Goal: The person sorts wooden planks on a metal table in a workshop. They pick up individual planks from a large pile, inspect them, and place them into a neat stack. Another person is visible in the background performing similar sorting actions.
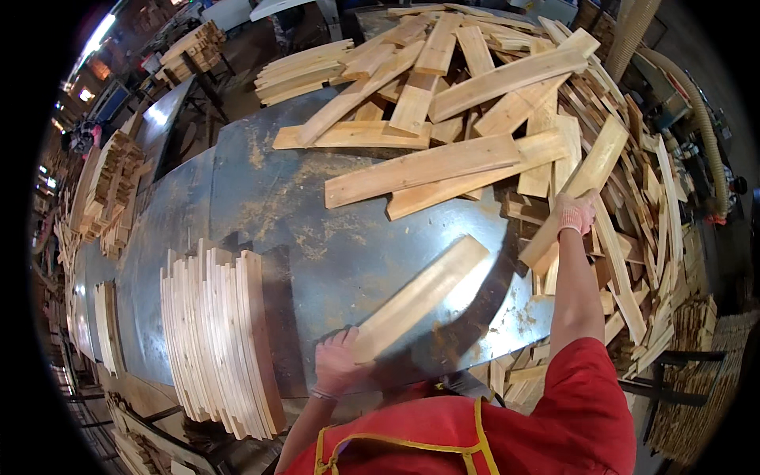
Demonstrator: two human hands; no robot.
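From the head view, the left hand [339, 364] grips the near end of a pale wooden slat [423, 294] lying on the grey metal surface [261, 198]. The right hand [575, 214], gloved, closes around another slat [582, 186] in the loose pile [491, 87]. Stacked slats [218, 340] stand on edge at left.

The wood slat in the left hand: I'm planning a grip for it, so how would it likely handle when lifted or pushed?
The wood slat, lifted by one end in the left hand, shows no sag, so it is probably stiff. It looks thin, so likely light. Flat-faced, it should slide on the smooth metal table, not roll.
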